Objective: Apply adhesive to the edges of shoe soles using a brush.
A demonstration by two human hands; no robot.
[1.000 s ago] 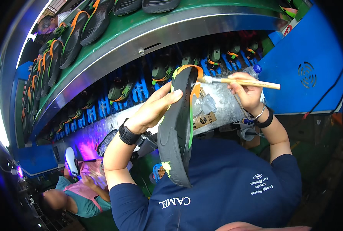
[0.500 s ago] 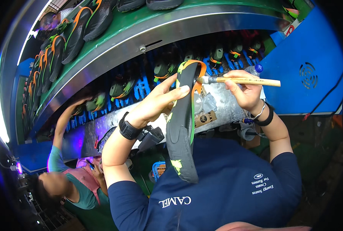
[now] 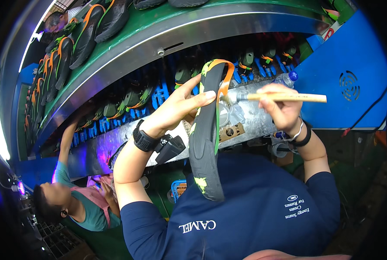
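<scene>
My left hand (image 3: 175,110) is closed around the upper part of a black sandal (image 3: 205,151) with bright green patches on its sole and an orange strap. The sandal hangs on edge, its sole side turned toward my left and its lower end in front of my dark blue shirt. In my right hand (image 3: 282,108) is a brush (image 3: 304,97) with a pale wooden handle, gripped between thumb and fingers. Its bristles are blurred beside the orange strap (image 3: 226,80); whether they touch the sandal I cannot tell.
Beyond my hands, more sandals sit on blue holders (image 3: 160,96) under a curved metal edge (image 3: 132,48). Sandals also line the green belt (image 3: 228,13) above. A blue-capped bottle (image 3: 286,79) stands by a blue panel (image 3: 345,82). At left, a co-worker (image 3: 87,203) reaches toward the holders.
The brush and my right hand have shifted a little right and down, away from the sandal. The sandal has risen slightly. The co-worker's arm has moved left, leaving a sandal on the holders.
</scene>
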